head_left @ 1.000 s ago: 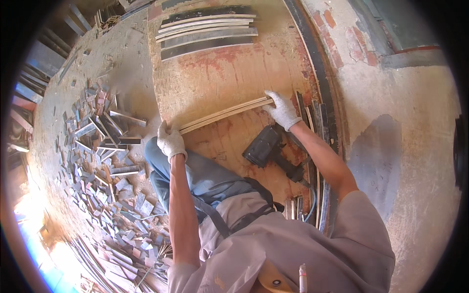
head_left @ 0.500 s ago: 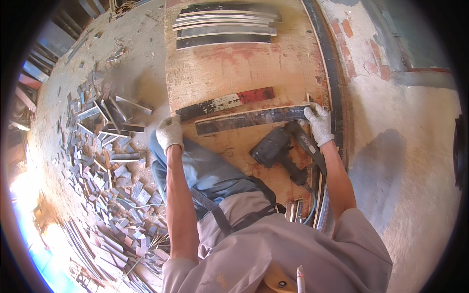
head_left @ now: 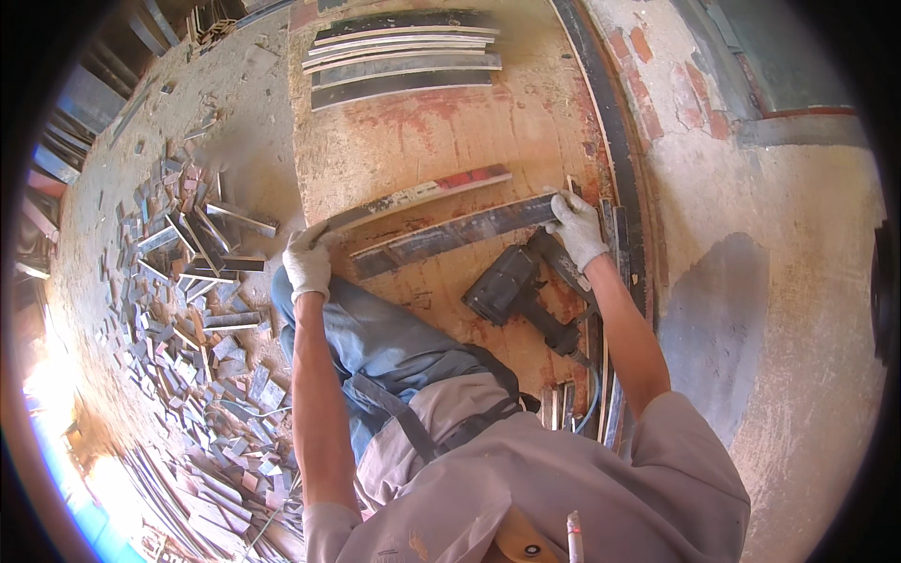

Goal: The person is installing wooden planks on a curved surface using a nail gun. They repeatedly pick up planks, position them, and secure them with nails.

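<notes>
My left hand, in a pale work glove, has its fingers closed on the left end of a wood strip with a red patch at its far end. That strip is tipped, so its narrow edge shows. Nearer to me and roughly parallel lies a dark-faced wood strip. My gloved right hand grips its right end, thumb and fingers around it. A black nail gun rests on the board just below that strip, close to my right wrist.
Several dark strips lie stacked at the far end of the wooden board. Offcuts are heaped on the floor at left. Long strips run along the board's right edge, beside a worn wall.
The red-ended strip has gone from lying flat to tipped on edge in my left hand. The dark strip's right end has risen slightly with my right hand. The whole view has shifted a little.
</notes>
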Demonstrator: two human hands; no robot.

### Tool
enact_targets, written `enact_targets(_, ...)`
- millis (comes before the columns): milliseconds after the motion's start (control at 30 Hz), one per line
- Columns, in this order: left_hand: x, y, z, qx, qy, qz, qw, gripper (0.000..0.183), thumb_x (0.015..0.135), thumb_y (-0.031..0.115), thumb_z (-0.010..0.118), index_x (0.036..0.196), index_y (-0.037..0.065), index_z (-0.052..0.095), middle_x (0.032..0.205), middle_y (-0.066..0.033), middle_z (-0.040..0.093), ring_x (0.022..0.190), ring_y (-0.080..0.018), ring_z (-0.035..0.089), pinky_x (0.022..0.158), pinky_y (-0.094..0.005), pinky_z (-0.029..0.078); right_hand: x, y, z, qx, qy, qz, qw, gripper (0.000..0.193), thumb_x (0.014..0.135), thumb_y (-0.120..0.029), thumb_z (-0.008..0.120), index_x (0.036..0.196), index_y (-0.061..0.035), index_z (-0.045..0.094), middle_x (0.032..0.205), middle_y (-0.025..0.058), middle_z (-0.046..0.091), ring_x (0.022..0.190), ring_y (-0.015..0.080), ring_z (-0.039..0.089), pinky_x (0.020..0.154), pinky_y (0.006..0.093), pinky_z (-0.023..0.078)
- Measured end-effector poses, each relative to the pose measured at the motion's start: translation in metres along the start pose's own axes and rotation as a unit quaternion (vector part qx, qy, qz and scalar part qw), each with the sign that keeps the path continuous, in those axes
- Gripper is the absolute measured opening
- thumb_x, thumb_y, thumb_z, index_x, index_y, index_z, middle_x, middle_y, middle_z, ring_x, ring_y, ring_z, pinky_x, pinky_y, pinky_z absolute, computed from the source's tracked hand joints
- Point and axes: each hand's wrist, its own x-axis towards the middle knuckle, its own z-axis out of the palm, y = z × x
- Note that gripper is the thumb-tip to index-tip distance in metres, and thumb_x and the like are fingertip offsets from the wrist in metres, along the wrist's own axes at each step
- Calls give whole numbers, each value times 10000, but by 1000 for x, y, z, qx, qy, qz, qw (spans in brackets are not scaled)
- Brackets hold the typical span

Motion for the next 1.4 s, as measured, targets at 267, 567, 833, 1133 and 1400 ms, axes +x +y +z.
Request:
enact_targets(267,8,12,6,-20,70,-74,995,237,882,123,756,1078,-10,764,881,-77,729,742,-143,641,686,-297,527,41,16,44,9,35,-40,999,251,1026,-167,629,1243,-67,703,875,-31,696,626,44,600,513,204,480)
enact_targets(567,13,18,16,-133,153,-184,962,176,862,138,789,924,-24,762,735,-54,701,651,-123,612,601,-288,504,58,22,69,-22,70,-59,996,153,991,-167,669,1093,-54,686,878,-12,692,574,60,591,483,226,491)
enact_targets(833,21,2,16,-99,157,-167,968,194,909,179,755,934,-13,769,763,-52,710,669,-131,634,575,-273,520,64,16,70,25,57,-62,996,161,987,-195,684,1083,-66,698,830,-12,699,565,65,617,468,222,480)
enact_targets(1133,8,14,11,-213,124,-178,953,226,930,171,748,1047,-23,744,903,-75,736,717,-141,679,624,-268,584,58,4,94,-45,113,-60,991,144,947,-174,723,997,-38,725,784,-11,695,536,66,603,478,240,453)
enact_targets(1400,-19,34,2,-77,89,-181,977,251,850,147,820,987,-47,738,854,-93,725,700,-129,662,594,-271,561,35,9,70,-116,79,-62,988,168,965,-211,703,957,-43,710,727,-30,653,555,59,613,486,235,444)
